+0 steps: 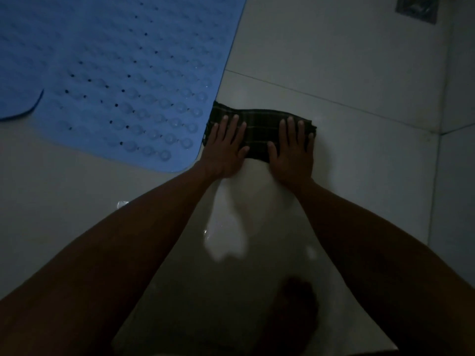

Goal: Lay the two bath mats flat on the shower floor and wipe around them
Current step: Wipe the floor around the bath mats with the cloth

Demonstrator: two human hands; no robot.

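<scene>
- Lighting is poor throughout; fine detail is hard to read.
- Your foot [299, 299] shows as a dark, blurred shape on the floor [359, 60] at the near edge, between your forearms.
- Wet sheen [226, 237] lies on the pale tiles between your arms, just short of your hands.
- Your left hand [226, 147] lies flat, fingers straight and spread, pressing the left end of the cloth [262, 132]; nothing is clenched.
- Your right hand [293, 147] lies the same way on the cloth's right end, fingers extended, palm down, grasping nothing.
- That cloth is dark, with faint pale stripes, folded into a band and lying on the tile. Its left end touches the right edge of the blue mat [115, 73].
- This blue mat lies flat on the floor to the left of your hands, with rows of small holes and round suction cups showing on its surface.
- Another blue mat edge [18, 104], with a rounded corner, overlaps the first at far left; you cannot tell from this view how much of it lies flat.
- Grout lines cross the tiles beyond the cloth.
- Floor drain [416, 7], a metal square, sits at the far right corner, well apart from the mats.
</scene>
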